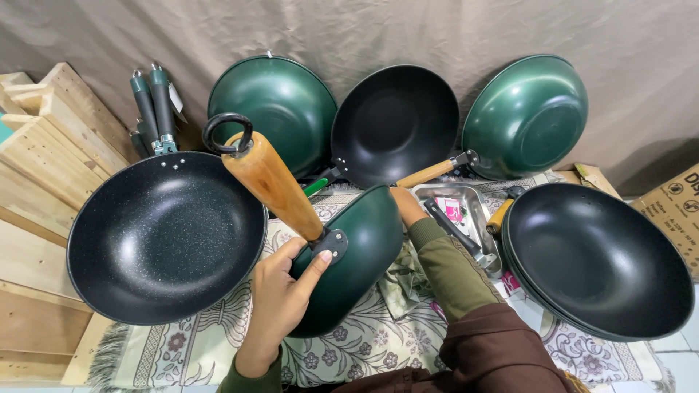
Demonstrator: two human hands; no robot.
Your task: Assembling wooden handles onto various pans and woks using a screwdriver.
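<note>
Your left hand [280, 295] has its fingers curled around the base of the wooden handle [271, 182], with the index finger laid straight against the dark metal bracket [331, 244] that joins handle to pan. Your right hand [406, 205] rests on the far rim of the same green wok [357, 255]; its fingers fall behind the rim, so I cannot tell whether they are spread or pressed together. You hold the wok on edge at centre, near you, its green underside facing you and its handle angled up and to the left, ending in a black hanging ring [228, 134].

The wok stands over a patterned cloth [349, 342]. Just left lies a speckled black wok [166, 236] beside stacked wooden boards [44, 167]. To the right, a stack of black woks [597, 258] sits near a steel tray [466, 218]. Against the far curtain [364, 33] lean two green woks [273, 105] [528, 116] with a black one [397, 124] between them.
</note>
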